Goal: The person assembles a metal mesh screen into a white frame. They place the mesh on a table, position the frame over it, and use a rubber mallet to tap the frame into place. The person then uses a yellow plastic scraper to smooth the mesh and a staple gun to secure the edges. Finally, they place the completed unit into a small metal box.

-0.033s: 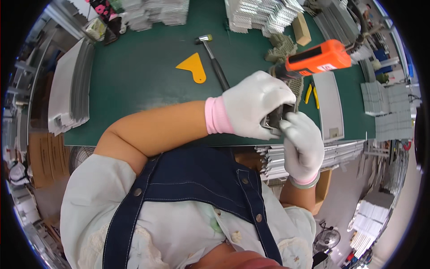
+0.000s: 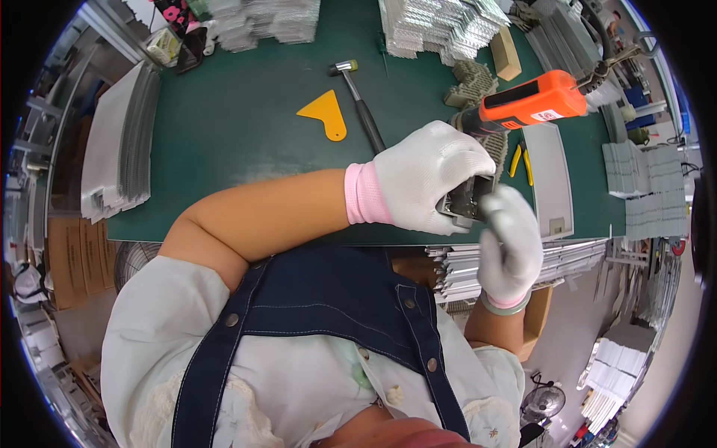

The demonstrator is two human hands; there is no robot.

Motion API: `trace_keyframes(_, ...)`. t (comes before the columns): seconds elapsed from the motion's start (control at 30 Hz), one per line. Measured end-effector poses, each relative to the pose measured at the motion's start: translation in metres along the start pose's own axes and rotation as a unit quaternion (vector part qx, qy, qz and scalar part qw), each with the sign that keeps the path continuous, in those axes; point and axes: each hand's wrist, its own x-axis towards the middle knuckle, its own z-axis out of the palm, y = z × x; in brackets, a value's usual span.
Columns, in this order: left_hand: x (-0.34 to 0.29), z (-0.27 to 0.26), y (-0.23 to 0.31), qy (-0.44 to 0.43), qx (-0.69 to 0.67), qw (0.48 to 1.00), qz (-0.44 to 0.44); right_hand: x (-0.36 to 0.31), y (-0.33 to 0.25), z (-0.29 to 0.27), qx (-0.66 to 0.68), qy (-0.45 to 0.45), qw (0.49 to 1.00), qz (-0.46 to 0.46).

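Note:
My left hand (image 2: 429,175), in a white knit glove with a pink cuff, is closed around a small dark open box (image 2: 470,198) with a light grey rim. What lies inside the box is too dark to make out. Beside the box's right side is my right hand (image 2: 514,250), gloved too, with its fingers curled together. Motion smears its fingertips, and anything pinched there is hidden. Just beyond both hands, an orange power screwdriver (image 2: 532,102) points left, its rear end joined to a chain or cable.
A hammer (image 2: 360,104) and a yellow scraper (image 2: 326,116) lie on the green table (image 2: 231,127). Yellow-handled pliers (image 2: 520,160) rest beside a flat pale panel (image 2: 550,179). Stacked metal parts (image 2: 119,142) stand at the left, others (image 2: 441,26) at the back.
My right fingertips have come away from the box's opening, a little up and to the right. More of the box's dark inside shows. My left hand has barely moved.

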Motion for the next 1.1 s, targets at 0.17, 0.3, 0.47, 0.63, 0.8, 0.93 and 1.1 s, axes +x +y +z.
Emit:
trace_keyframes(0.17, -0.008, -0.021, -0.015, 0.029, -0.009, 0.999, 0.021, -0.028, 0.067, 0.014, 0.010, 0.295, 0.893, 0.341)
trace_keyframes(0.3, -0.027, -0.049, -0.001, 0.038, -0.008, 0.999, 0.029, 0.003, 0.118, 0.049, -0.095, 0.067, 0.914, 0.388)
trace_keyframes(0.47, -0.032, -0.063, 0.018, 0.014, -0.099, 0.994, 0.034, 0.036, 0.227, 0.198, 0.061, -0.063, 0.930, 0.357)
trace_keyframes(0.63, -0.033, -0.074, 0.028, 0.007, -0.051, 0.999, 0.003, 0.117, 0.196, 0.251, -0.202, -0.237, 0.785, 0.536)
trace_keyframes(0.8, -0.027, -0.083, 0.020, -0.023, -0.045, 0.999, 0.010, 0.082, 0.211, 0.241, 0.304, -0.098, 0.806, 0.498)
trace_keyframes(0.93, -0.025, -0.072, 0.015, -0.014, -0.068, 0.997, 0.022, 0.011, 0.216, 0.146, -0.084, -0.106, 0.915, 0.380)
trace_keyframes(1.1, -0.020, -0.062, 0.004, -0.025, -0.052, 0.998, 0.029, -0.088, 0.162, -0.004, -0.148, 0.213, 0.788, 0.558)
